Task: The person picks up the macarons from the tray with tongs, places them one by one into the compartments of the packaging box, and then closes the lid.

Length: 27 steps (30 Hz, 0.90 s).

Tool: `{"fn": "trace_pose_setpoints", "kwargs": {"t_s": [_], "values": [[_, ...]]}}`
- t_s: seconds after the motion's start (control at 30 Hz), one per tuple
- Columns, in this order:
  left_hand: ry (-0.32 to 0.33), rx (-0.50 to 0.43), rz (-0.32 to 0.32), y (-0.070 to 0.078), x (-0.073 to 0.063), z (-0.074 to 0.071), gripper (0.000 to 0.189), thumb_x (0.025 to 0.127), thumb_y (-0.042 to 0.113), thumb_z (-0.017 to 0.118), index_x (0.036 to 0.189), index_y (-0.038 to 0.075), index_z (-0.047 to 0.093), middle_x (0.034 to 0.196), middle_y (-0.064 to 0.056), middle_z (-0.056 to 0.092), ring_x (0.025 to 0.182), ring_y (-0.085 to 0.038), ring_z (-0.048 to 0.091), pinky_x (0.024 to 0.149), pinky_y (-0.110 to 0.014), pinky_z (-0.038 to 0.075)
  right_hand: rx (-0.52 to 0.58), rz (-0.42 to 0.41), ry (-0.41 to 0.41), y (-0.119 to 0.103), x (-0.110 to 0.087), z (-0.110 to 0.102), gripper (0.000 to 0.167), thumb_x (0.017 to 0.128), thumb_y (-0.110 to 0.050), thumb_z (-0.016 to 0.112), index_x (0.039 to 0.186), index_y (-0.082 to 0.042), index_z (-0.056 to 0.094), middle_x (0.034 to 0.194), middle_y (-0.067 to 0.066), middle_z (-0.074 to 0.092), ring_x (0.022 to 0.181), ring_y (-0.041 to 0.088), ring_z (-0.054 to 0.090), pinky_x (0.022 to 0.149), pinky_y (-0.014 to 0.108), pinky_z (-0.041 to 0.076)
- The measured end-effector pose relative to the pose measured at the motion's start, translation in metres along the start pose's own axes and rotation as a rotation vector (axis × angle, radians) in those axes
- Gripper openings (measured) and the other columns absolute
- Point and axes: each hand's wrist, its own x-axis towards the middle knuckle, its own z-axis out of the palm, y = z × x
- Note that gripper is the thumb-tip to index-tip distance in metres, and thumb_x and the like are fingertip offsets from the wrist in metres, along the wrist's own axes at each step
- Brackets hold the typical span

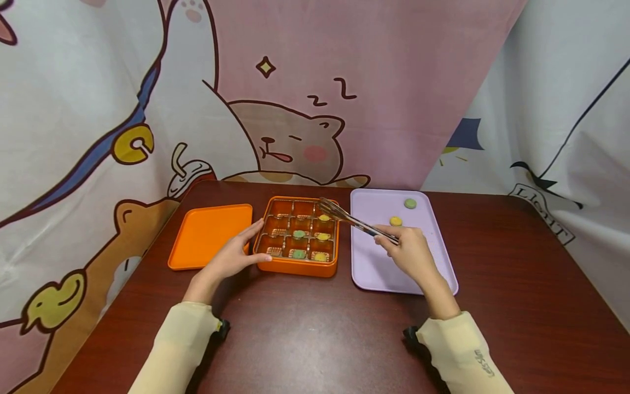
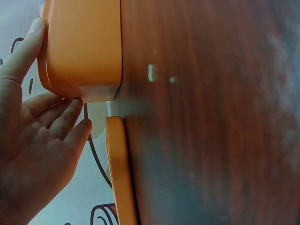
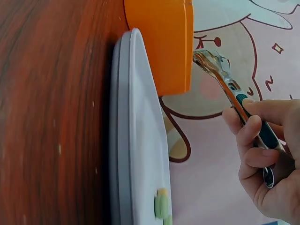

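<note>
An orange box (image 1: pixel 297 267) with a clear nine-compartment insert stands mid-table. Its right column has a yellow round piece (image 1: pixel 320 256) in each compartment; green round pieces (image 1: pixel 298 254) lie in the front and middle compartments of the middle column. My left hand (image 1: pixel 235 254) touches the box's left side and front-left corner, thumb along the front rim, fingers fairly straight. In my right hand (image 1: pixel 410 253) I grip metal tongs (image 3: pixel 233 96) with dark green handle parts. The tong tips are over the box's back-right compartment, close by the yellow piece there.
A lavender tray (image 1: pixel 389 268) lies right of the box, bearing a green piece (image 1: pixel 410 203) and a yellow piece (image 1: pixel 396 221). Left of the box is a flat orange lid (image 1: pixel 211 232). A printed cloth (image 1: pixel 394 82) hangs behind the dark wooden table (image 1: pixel 305 339).
</note>
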Motion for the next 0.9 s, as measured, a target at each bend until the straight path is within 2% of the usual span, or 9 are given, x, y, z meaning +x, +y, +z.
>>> {"fn": "trace_pose_setpoints", "kwargs": {"t_s": [0.27, 0.43, 0.57, 0.63, 0.73, 0.8, 0.9], "values": [[0.003, -0.012, -0.004, 0.001, 0.000, 0.001, 0.095, 0.086, 0.035, 0.078, 0.160, 0.009, 0.023, 0.167, -0.011, 0.019, 0.153, -0.038, 0.020, 0.121, -0.061, 0.021, 0.024, -0.027, 0.004, -0.009, 0.010, 0.017, 0.024, 0.091, -0.011, 0.072, 0.114, -0.007, 0.077, 0.074, 0.010, 0.075, 0.049, 0.005, 0.054, 0.048, 0.023, 0.039], [0.001, -0.011, -0.006, 0.002, 0.000, 0.000, 0.096, 0.086, 0.037, 0.077, 0.160, 0.010, 0.023, 0.168, -0.009, 0.020, 0.153, -0.037, 0.020, 0.121, -0.061, 0.022, 0.017, -0.036, -0.011, -0.012, 0.017, 0.024, 0.026, 0.091, -0.014, 0.072, 0.115, -0.007, 0.076, 0.068, 0.011, 0.073, 0.049, 0.004, 0.053, 0.049, 0.023, 0.037], [-0.002, -0.015, -0.005, 0.001, 0.000, 0.000, 0.096, 0.086, 0.037, 0.078, 0.160, 0.010, 0.022, 0.168, -0.007, 0.019, 0.153, -0.037, 0.020, 0.121, -0.061, 0.021, 0.014, -0.024, -0.045, -0.013, 0.021, 0.028, 0.029, 0.091, -0.015, 0.072, 0.117, -0.004, 0.075, 0.066, 0.014, 0.072, 0.051, 0.009, 0.056, 0.050, 0.025, 0.040], [-0.003, -0.019, -0.003, 0.001, 0.000, 0.000, 0.096, 0.086, 0.036, 0.077, 0.160, 0.009, 0.022, 0.168, -0.008, 0.019, 0.153, -0.037, 0.019, 0.121, -0.061, 0.021, 0.004, -0.024, -0.049, -0.013, 0.023, 0.029, 0.029, 0.090, -0.015, 0.072, 0.117, -0.003, 0.074, 0.075, 0.015, 0.075, 0.060, 0.017, 0.065, 0.054, 0.030, 0.047], [-0.004, -0.023, -0.006, 0.001, 0.001, 0.000, 0.095, 0.087, 0.036, 0.077, 0.160, 0.009, 0.022, 0.168, -0.008, 0.018, 0.153, -0.037, 0.019, 0.121, -0.061, 0.021, -0.011, -0.029, -0.051, -0.013, 0.024, 0.031, 0.030, 0.090, -0.014, 0.072, 0.118, -0.002, 0.074, 0.095, 0.017, 0.077, 0.084, 0.030, 0.074, 0.070, 0.043, 0.057], [-0.004, -0.023, -0.011, 0.001, 0.001, -0.001, 0.095, 0.087, 0.036, 0.077, 0.160, 0.010, 0.021, 0.168, -0.008, 0.018, 0.153, -0.037, 0.019, 0.121, -0.062, 0.021, -0.019, -0.027, -0.057, -0.013, 0.024, 0.032, 0.030, 0.090, -0.014, 0.072, 0.118, -0.002, 0.074, 0.107, 0.018, 0.076, 0.100, 0.035, 0.072, 0.081, 0.050, 0.057], [-0.006, -0.022, -0.010, 0.000, 0.000, -0.001, 0.096, 0.087, 0.036, 0.077, 0.160, 0.011, 0.021, 0.168, -0.008, 0.018, 0.153, -0.038, 0.019, 0.120, -0.062, 0.021, -0.010, -0.012, -0.080, -0.013, 0.023, 0.033, 0.031, 0.091, -0.014, 0.071, 0.120, -0.002, 0.073, 0.110, 0.020, 0.074, 0.107, 0.039, 0.070, 0.088, 0.054, 0.055]]}}
